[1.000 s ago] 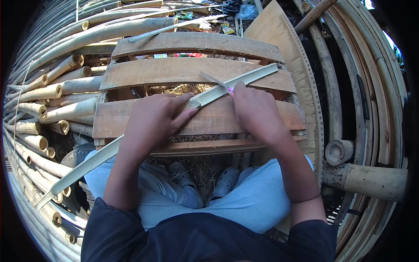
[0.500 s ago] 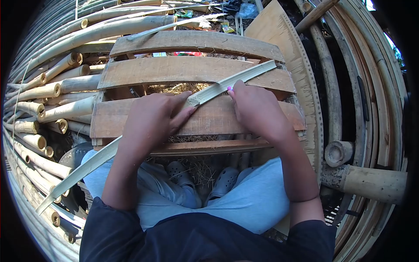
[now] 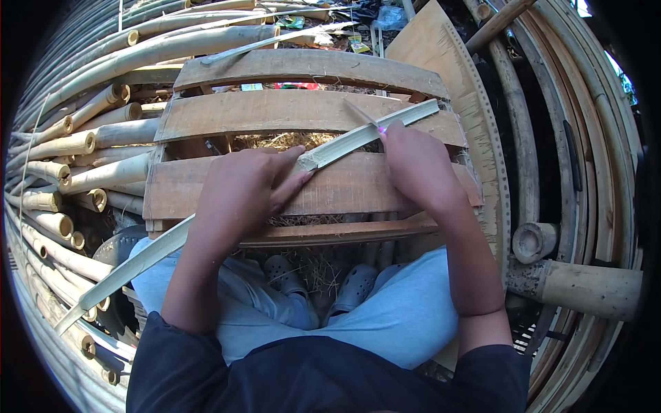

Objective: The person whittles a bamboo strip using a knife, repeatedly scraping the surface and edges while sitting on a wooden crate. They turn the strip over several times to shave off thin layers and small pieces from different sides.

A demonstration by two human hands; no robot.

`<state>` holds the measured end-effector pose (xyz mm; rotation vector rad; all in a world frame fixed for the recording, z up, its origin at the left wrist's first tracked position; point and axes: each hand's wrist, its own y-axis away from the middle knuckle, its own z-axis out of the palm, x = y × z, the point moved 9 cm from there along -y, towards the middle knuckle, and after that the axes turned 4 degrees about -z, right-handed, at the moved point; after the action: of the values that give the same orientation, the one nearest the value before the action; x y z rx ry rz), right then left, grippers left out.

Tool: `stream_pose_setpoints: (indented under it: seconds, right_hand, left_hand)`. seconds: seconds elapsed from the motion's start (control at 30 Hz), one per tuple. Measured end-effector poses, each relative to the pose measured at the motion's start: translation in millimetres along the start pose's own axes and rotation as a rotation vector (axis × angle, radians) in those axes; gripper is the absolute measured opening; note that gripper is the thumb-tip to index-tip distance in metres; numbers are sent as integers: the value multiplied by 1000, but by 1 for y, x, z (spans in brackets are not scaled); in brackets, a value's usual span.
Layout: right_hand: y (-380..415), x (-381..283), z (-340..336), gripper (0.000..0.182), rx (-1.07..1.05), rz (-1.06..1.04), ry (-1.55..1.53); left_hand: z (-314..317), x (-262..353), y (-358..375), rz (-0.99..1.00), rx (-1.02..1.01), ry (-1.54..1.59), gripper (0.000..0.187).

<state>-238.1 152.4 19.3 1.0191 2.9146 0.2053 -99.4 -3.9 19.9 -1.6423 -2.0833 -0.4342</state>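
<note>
Knife [image 3: 361,113] crossing a strip [image 3: 351,142].
Left hand [image 3: 241,182] pinches the strip; right hand [image 3: 421,164], closed round the knife, has moved farther from the left.

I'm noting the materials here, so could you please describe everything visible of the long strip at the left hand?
The strip looks like split bamboo: pale green-cream, narrow, channelled, with raised edges and rough joints. It slants across the slatted table, its lower end jutting past the edge; the left forearm hides part. The left hand grips it near a joint, while the knife in the right hand crosses its upper part.
</note>
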Motion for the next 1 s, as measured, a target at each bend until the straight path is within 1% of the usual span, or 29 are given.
stream_pose_setpoints:
  seconds: [0.03,0.07,0.13,0.17,0.23,0.27,0.3,0.37,0.4,0.43,0.5,0.53,0.57,0.63,0.67,0.7,0.77,0.8,0.83,0.87,0.9,0.93,1.0]
  right_hand:
    - [1,-8,1,15,-27,-22,26]
    - [-1,1,3,15,-26,-20,25]
    - [-3,39,2,20,24,130,44]
    - [-3,40,1,20,24,129,49]
    - [-4,34,0,26,-63,64,37]
    - [2,17,-4,30,-39,-32,-25]
    - [0,20,-3,30,-40,-29,-22]
    - [-6,44,4,30,-26,74,-4]
    - [-8,51,-4,31,43,97,-7]
    - [-7,49,-4,31,43,98,-1]
    - [-4,35,-1,30,-35,99,20]
    - [0,22,0,29,-79,-2,-1]
    - [-1,30,3,29,-82,0,-2]
    - [-4,84,7,27,31,175,21]
    - [-9,105,15,29,-7,213,73]
    - [-5,99,10,29,-4,211,75]
    - [3,61,-3,30,-10,68,-36]
    - [5,50,-1,29,-99,58,-78]
    - [2,58,3,29,-102,60,-81]
    - [-3,74,5,30,-65,75,-120]
    - [-6,77,-1,32,-28,88,-157]
    - [-4,71,0,32,-30,88,-154]
    - [0,57,-4,32,-20,114,-1]
  left_hand:
    - [0,0,-1,6,2,-7,41]
    - [-2,0,-2,9,1,-8,41]
    - [-1,0,-1,-18,-24,-15,41]
    - [0,-1,0,-19,-20,-10,41]
    - [-1,0,0,20,15,3,41]
    - [-2,0,-1,21,21,5,41]
    - [-2,0,-1,16,18,6,41]
    - [-1,3,0,21,4,13,41]
    - [-1,3,-1,-1,-10,-4,42]
    - [-1,1,-1,-27,-18,-20,42]
    - [0,-2,1,-10,0,-9,42]
    - [0,-3,1,7,11,-3,43]
    - [-1,-2,0,7,8,-2,43]
    - [0,-2,0,-32,-33,-16,43]
    - [1,-2,1,-33,-31,-13,43]
    - [1,-2,2,-27,-31,-10,43]
    - [-1,-4,1,-25,-19,-11,43]
    - [-1,-4,1,-18,-13,-7,43]
    - [0,-4,1,-9,-13,-1,42]
    - [2,-2,1,-7,-21,0,42]
    - [1,-1,1,-11,-20,-1,43]
    - [0,0,0,-17,-15,-1,43]
    - [0,0,2,-24,-15,-5,43]
